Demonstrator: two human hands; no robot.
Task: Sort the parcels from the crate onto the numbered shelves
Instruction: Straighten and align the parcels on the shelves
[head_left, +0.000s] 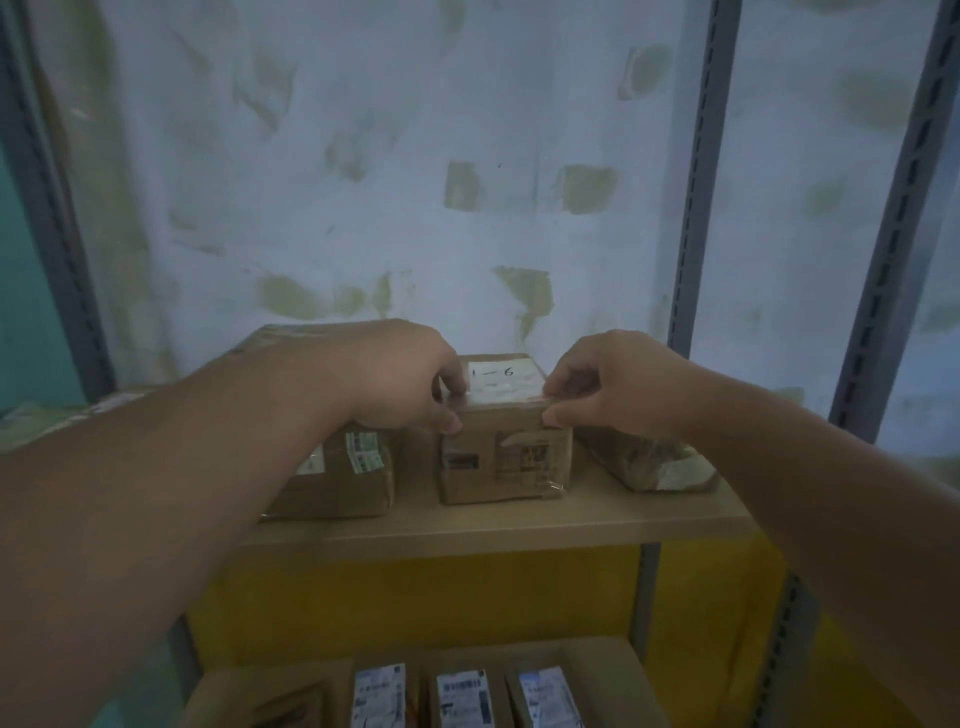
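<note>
A small brown cardboard parcel (504, 457) stands upright on the wooden shelf (467, 525), its top bearing a white label handwritten "1-6". My left hand (400, 374) grips the parcel's top left edge with pinched fingers. My right hand (608, 384) pinches its top right edge. Both forearms reach in from the lower corners. A larger brown parcel (343, 478) sits on the shelf to the left, partly hidden under my left wrist. A flatter wrapped parcel (649, 462) lies to the right, behind my right hand.
Grey slotted shelf uprights (701, 208) rise at the left, centre-right and far right against a patched white wall. Below the shelf is a yellow panel (415, 603). A lower shelf holds three parcels with white printed labels (462, 696).
</note>
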